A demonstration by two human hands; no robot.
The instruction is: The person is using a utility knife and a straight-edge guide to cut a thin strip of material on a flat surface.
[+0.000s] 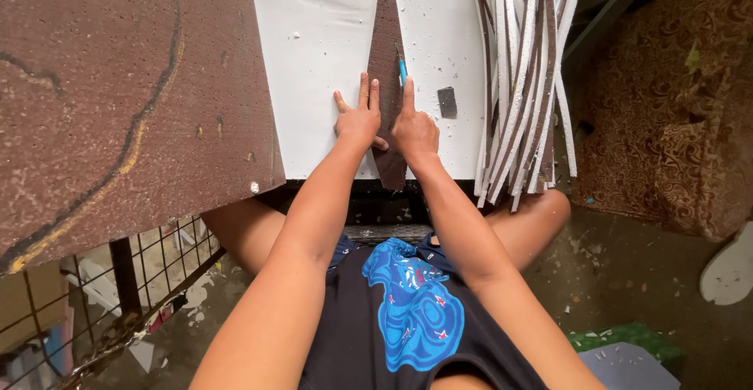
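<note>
My left hand (359, 118) presses flat, fingers spread, on the left white foam sheet (314, 68), right at its cut edge. My right hand (413, 127) lies on the right white foam sheet (439, 37), its index finger stretched along a thin blue-handled knife (402, 71) that points up the cut. Between the two sheets a dark brown wedge-shaped gap (386, 45) shows the board beneath, wide near me and narrow far away.
A small dark grey rectangular piece (447, 102) lies on the right sheet. A bundle of long white and brown foam strips (522, 84) hangs over the table's right edge. A large brown board (118, 92) covers the left. A wire rack (141, 296) stands below left.
</note>
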